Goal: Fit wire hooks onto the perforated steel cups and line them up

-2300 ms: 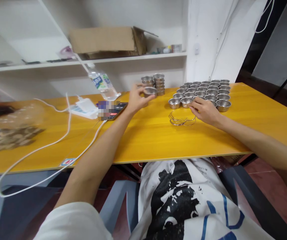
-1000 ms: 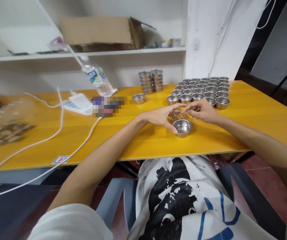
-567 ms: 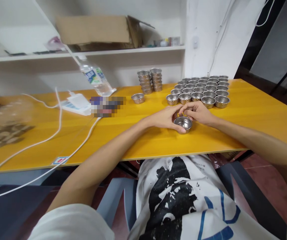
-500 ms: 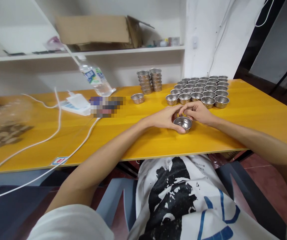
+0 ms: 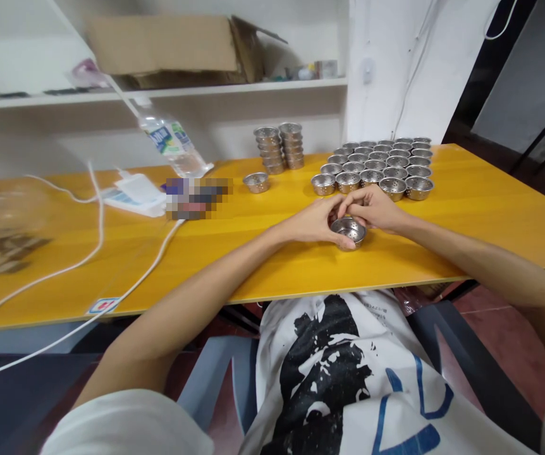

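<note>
Near the table's front edge is a small perforated metal cup [image 5: 348, 234], its open top facing up. Around its left side my left hand [image 5: 320, 221] is closed, with the thumb on the near wall and the fingers at the far side. My right hand [image 5: 374, 208] is bent over the cup's far right rim, fingers curled in and meeting the left fingertips. Whatever lies between the right fingertips is hidden. Beyond my hands, several matching cups [image 5: 371, 177] stand in close rows, open tops up.
One single cup [image 5: 256, 182] stands before two stacks of cups [image 5: 272, 151]. A tilted plastic bottle [image 5: 175, 144], white cables [image 5: 99, 234] and a clear bag of brown pieces [image 5: 2, 246] lie to the left. A cardboard box [image 5: 168, 47] sits on the shelf above.
The whole view has shifted slightly, so things on the table appear a little higher and further left. Both hands keep nearly the same pose at the cup.
</note>
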Action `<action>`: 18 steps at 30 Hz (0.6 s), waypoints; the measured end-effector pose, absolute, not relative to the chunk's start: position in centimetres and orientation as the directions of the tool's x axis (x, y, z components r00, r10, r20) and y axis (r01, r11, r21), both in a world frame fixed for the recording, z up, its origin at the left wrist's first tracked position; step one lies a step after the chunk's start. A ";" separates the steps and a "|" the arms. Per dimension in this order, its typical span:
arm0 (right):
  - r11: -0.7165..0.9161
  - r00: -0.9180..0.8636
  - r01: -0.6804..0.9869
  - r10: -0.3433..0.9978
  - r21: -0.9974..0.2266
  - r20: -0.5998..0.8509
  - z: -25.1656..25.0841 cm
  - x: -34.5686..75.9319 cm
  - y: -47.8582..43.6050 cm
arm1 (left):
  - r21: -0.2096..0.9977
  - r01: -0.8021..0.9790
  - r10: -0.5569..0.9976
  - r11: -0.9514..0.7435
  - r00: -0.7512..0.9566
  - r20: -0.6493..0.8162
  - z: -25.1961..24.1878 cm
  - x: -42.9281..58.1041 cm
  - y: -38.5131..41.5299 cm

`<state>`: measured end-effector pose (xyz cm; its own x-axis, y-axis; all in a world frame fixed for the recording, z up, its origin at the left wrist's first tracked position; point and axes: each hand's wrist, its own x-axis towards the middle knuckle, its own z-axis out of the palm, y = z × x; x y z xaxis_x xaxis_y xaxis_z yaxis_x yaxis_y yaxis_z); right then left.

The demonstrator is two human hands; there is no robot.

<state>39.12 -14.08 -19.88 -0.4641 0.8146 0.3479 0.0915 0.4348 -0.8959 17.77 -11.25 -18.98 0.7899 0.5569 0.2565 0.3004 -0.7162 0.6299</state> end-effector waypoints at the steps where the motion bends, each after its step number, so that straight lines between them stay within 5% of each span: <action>1: 0.431 -0.460 0.094 0.818 -0.897 0.344 -19.9 39.1 -14.0 | 0.631 0.307 0.568 -0.713 0.781 0.261 -19.0 17.9 -11.4; 18: 0.461 -0.404 0.139 0.834 -0.877 0.375 -20.5 38.7 -13.5 | 0.655 0.273 0.571 -0.705 0.766 0.295 -19.7 18.3 -11.6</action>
<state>38.75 -13.50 -20.50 -0.4041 0.8345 0.3746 0.1391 0.4608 -0.8765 18.34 -11.56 -19.69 0.7662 0.5707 0.2953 0.2728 -0.7050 0.6547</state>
